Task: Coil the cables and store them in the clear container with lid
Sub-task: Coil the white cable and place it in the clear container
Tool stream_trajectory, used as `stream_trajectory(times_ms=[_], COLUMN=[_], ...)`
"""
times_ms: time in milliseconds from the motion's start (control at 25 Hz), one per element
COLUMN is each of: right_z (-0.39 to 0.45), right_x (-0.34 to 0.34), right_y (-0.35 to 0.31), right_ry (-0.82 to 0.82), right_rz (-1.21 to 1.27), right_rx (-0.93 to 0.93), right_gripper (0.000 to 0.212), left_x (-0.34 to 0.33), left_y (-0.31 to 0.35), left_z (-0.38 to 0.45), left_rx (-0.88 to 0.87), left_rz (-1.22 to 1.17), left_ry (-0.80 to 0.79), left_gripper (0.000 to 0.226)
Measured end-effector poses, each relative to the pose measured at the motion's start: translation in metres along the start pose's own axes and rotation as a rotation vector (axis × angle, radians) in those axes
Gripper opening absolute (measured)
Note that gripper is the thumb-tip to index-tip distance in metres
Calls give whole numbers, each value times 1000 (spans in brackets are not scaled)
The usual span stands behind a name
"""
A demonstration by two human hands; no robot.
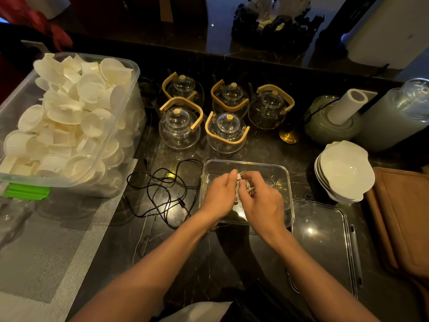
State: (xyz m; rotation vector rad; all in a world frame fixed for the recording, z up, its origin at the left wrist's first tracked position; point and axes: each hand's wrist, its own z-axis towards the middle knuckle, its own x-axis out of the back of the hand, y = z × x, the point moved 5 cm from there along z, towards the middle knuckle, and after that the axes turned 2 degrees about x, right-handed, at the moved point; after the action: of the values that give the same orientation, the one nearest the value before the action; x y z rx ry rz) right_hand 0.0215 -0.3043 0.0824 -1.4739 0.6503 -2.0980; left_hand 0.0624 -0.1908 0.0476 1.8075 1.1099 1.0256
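A clear container (277, 169) stands open on the dark marble counter in front of me. Both hands are over it, holding a small white cable (242, 185) bunched into a coil. My left hand (219, 196) pinches its white plug end from the left. My right hand (263, 198) grips the coil from the right, hiding most of it. A black cable (163, 191) lies loose and tangled on the counter just left of the container. The clear lid (322, 242) lies flat to the container's right.
A big plastic bin (130, 94) of white cups fills the left side. Several glass teapots (226, 132) with wooden handles stand behind the container. Stacked white bowls (346, 170), a paper roll (348, 105) and a wooden board (404, 219) are on the right.
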Motion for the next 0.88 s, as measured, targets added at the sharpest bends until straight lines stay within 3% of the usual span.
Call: stream_trajectory(times_ms=[160,320,480,720,880], right_z=[6,16,15,5,3], right_x=[0,6,5,-24,-44], right_y=[11,21,28,37,57], right_ry=[42,65,85,-129,-303], right_rz=[373,699,1004,942,724], right_rx=[-283,-515,-731,-872,-872], right_gripper=[6,2,15,22,16], left_x=[0,-2,-3,-7,-4], left_y=[5,5,13,-6,-29], left_z=[-7,-15,-16,1,20], left_rx=[-88,-140,-155,-15,111], left_rz=[25,41,-118,-240,-55], left_ry=[28,-3,2,-25,-62], left_gripper=[42,45,42,40,39])
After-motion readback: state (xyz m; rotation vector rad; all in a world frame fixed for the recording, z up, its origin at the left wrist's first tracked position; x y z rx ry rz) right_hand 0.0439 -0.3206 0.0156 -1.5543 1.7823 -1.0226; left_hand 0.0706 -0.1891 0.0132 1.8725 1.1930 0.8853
